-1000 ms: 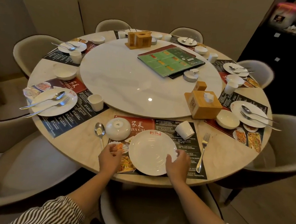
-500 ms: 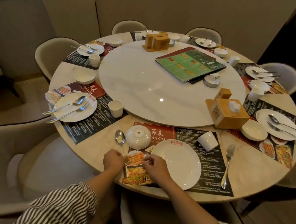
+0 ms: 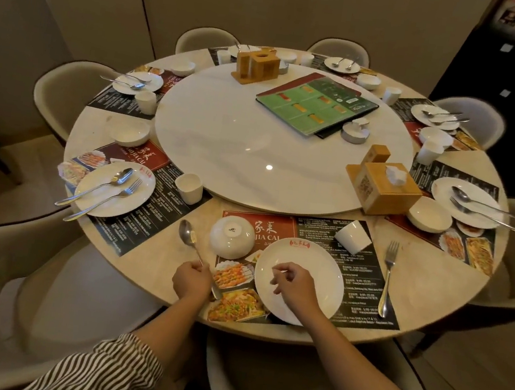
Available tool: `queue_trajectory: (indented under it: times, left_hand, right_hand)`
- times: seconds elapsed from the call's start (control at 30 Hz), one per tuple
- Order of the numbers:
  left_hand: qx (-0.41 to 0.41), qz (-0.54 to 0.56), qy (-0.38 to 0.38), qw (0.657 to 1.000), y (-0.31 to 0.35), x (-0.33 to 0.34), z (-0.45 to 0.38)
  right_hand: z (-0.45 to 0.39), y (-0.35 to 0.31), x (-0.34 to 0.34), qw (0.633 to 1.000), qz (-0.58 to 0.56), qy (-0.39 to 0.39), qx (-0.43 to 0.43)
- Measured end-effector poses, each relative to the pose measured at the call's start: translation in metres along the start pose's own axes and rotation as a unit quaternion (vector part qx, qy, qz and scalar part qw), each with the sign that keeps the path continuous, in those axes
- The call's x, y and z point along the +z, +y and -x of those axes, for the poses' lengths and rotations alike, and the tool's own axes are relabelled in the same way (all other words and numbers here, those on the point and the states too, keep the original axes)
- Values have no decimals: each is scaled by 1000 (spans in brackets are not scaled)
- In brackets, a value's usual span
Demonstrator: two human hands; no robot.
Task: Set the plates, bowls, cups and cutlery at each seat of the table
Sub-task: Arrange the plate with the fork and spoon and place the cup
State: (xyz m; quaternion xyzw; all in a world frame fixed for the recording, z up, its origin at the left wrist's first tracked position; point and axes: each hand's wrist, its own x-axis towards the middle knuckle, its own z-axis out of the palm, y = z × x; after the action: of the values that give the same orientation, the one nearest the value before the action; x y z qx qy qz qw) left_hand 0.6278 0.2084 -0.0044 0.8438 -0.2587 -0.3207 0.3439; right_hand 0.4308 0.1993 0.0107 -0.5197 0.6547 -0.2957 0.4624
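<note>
Steel spoon (image 3: 190,240) handle inside left grip (image 3: 191,281), right grip (image 3: 295,286) loose, empty over plate (image 3: 321,268)

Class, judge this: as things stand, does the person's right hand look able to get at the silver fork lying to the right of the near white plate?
Probably yes. The right hand hovers over the near white plate, and the silver fork lies alone just beyond its rim, with nothing between them.

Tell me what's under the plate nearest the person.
The plate lies on a printed placemat with food photos beside it; whatever print sits beneath is covered. The right hand hovers over the plate.
</note>
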Motion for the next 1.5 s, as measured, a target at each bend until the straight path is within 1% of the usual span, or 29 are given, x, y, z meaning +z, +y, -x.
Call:
queue_trajectory:
  times: [0.03,0.1,0.17,0.23,0.33,0.4,0.47,0.53,0.67,0.77,0.83,0.93,1.07,1.17,1.23,1.27,1.33,1.4,1.43,1.5]
  left_hand:
    - [19,18,6,1000,3,3,7]
    - [67,47,-22,996,8,12,20]
    - [118,39,-84,989,12,25,33]
    - [160,1,-152,975,13,39,46]
    - [181,-51,-247,951,9,57,66]
    - [172,-66,-277,943,5,65,77]
    - [159,-65,-285,943,1,70,83]
    - [155,-74,-278,945,0,72,87]
    - [194,-112,-248,943,5,70,93]
    - [247,-155,-226,930,8,72,96]
    - [265,-172,-212,925,9,75,96]
    - [273,-188,-201,922,11,77,96]
    - [283,-189,-186,922,11,79,96]
    - [285,-166,-153,931,9,78,96]
    - [280,-155,-126,939,5,77,93]
    - [278,-154,-119,941,3,76,92]
    - [273,-156,-113,942,1,76,92]
    - [262,-148,-101,948,-1,77,91]
    - [252,-142,-94,953,-2,77,91]
    - [231,-135,-87,960,-3,78,89]
  right_hand:
    - [0,2,-8,1000,-9,16,5]
    - [0,8,-25,998,-26,52,14]
    - [1,15,-43,993,-39,110,21]
    - [-1,25,-61,980,-44,190,41]
    - [-7,45,-91,954,-14,283,93]
    - [-13,58,-110,940,51,309,133]
    - [-18,69,-126,935,119,289,166]
    - [-21,78,-137,937,148,258,181]
    - [-26,89,-147,947,146,222,183]
    - [-30,93,-151,939,120,252,202]
    - [-30,96,-156,936,119,259,206]
    - [-25,98,-162,945,102,240,197]
    - [-23,99,-170,953,141,196,182]
    - [-20,97,-173,956,150,166,191]
    - [-16,95,-172,955,144,170,198]
    - [-12,94,-170,956,132,183,190]
    - [-2,89,-160,959,105,219,143]
    - [12,77,-145,968,53,224,97]
    - [17,72,-136,976,30,201,81]
    - [28,61,-115,991,25,116,67]
